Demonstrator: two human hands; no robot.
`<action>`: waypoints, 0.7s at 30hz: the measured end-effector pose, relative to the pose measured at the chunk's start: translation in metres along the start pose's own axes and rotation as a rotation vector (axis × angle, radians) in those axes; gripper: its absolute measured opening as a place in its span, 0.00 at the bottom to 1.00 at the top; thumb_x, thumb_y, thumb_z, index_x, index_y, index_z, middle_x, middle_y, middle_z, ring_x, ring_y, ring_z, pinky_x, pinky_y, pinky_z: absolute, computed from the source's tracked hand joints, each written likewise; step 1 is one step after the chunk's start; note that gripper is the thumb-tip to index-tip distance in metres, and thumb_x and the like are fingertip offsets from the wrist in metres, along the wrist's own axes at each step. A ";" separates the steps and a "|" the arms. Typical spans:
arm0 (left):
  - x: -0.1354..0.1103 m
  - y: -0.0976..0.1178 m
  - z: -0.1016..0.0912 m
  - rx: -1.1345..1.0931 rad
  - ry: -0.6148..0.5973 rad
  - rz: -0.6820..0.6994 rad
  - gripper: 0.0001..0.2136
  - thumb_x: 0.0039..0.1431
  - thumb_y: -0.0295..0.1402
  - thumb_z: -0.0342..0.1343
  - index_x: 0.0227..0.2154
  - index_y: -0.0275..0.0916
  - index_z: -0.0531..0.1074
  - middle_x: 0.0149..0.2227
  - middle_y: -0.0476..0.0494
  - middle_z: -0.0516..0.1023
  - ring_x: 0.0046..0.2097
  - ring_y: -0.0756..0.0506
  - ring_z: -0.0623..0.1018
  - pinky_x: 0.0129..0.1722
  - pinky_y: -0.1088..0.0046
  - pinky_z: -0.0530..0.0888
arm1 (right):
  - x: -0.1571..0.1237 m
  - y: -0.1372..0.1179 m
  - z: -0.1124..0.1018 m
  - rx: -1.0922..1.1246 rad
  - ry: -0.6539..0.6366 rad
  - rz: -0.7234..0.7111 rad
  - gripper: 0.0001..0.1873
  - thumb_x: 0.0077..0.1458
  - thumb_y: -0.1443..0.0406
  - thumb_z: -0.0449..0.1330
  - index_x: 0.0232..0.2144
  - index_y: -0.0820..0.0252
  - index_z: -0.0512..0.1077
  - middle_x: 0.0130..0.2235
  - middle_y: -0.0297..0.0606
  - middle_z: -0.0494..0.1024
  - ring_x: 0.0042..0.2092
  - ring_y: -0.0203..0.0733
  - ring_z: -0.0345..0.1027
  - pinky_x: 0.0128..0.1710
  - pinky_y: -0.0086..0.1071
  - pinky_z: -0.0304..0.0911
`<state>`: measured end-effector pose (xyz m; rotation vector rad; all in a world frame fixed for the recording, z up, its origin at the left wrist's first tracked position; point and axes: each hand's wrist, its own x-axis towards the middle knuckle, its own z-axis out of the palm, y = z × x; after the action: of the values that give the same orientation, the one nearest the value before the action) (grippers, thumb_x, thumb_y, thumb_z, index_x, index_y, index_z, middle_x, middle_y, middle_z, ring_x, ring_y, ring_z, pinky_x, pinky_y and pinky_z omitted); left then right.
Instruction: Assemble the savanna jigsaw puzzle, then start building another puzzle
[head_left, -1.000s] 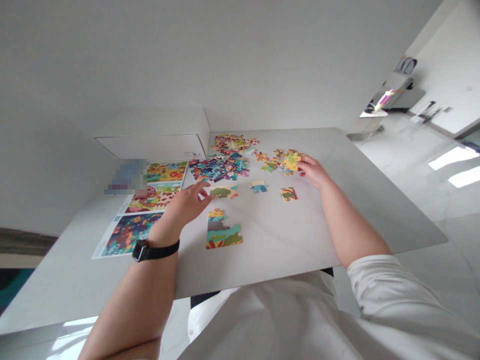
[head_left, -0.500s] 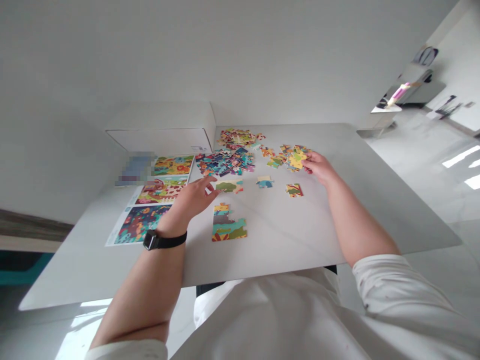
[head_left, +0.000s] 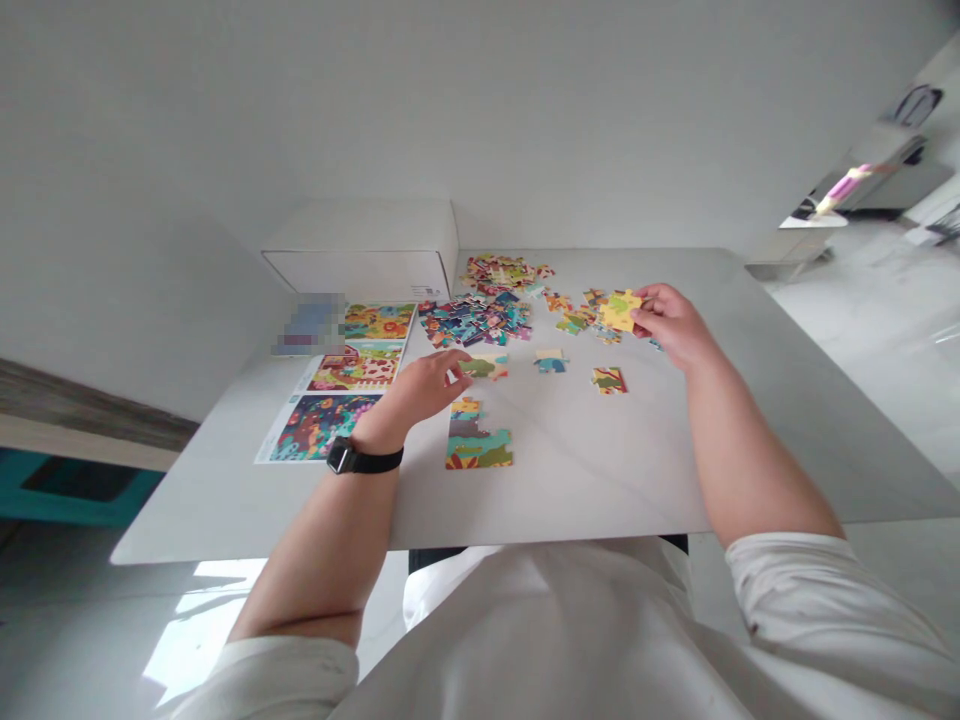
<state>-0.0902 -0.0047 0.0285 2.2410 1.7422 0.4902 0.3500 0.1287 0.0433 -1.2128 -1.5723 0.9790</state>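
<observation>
The right hand point(head_left: 671, 325) is closed around the edge of a yellow jigsaw piece point(head_left: 621, 310), pinching it between thumb and fingers and holding it just above the surface point(head_left: 600, 480). The piece sits right beside a loose cluster of orange and yellow pieces point(head_left: 581, 315) at the far right of the puzzle area.

The left hand point(head_left: 424, 388) is half curled, with its fingertips point(head_left: 463, 360) at the left end of a small joined group of green pieces point(head_left: 484, 368). They seem to touch it, but whether they have hold of it is hard to tell. A black watch point(head_left: 343, 456) sits on the left wrist.

Between the hands lie two more small groups: a blue-and-cream one point(head_left: 550, 361) and a red-and-green one point(head_left: 608, 380). Nearer the person, a larger assembled section point(head_left: 478, 440) lies flat, below the left hand's fingers.

Two heaps of mixed pieces, point(head_left: 474, 322) and point(head_left: 501, 271), lie at the far edge. To their left are a printed sheet with three colourful pictures point(head_left: 337, 380) and, behind it, a white box point(head_left: 364, 250).
</observation>
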 end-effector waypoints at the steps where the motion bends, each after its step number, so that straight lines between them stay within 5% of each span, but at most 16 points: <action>1: 0.000 0.000 0.000 -0.007 0.002 0.016 0.19 0.71 0.42 0.57 0.59 0.43 0.78 0.46 0.41 0.87 0.42 0.41 0.85 0.45 0.67 0.77 | -0.004 -0.008 0.001 0.006 -0.016 -0.035 0.25 0.53 0.52 0.76 0.47 0.51 0.71 0.34 0.31 0.77 0.33 0.40 0.74 0.32 0.32 0.70; 9: -0.001 0.006 -0.001 -0.020 -0.011 0.082 0.19 0.71 0.42 0.58 0.58 0.41 0.78 0.48 0.40 0.87 0.42 0.42 0.84 0.44 0.67 0.77 | -0.055 -0.040 0.018 0.019 -0.227 -0.048 0.25 0.52 0.54 0.79 0.46 0.52 0.74 0.37 0.32 0.78 0.34 0.40 0.75 0.32 0.34 0.75; 21: 0.006 0.008 0.014 -0.111 -0.007 0.227 0.16 0.68 0.38 0.59 0.54 0.40 0.81 0.43 0.42 0.86 0.40 0.44 0.83 0.42 0.70 0.75 | -0.146 -0.008 0.083 -0.086 -0.574 0.175 0.17 0.57 0.57 0.69 0.47 0.52 0.73 0.39 0.33 0.77 0.35 0.41 0.77 0.34 0.35 0.74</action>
<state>-0.0759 -0.0004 0.0198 2.3674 1.4264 0.6088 0.2861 -0.0210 0.0009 -1.2049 -1.9847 1.4806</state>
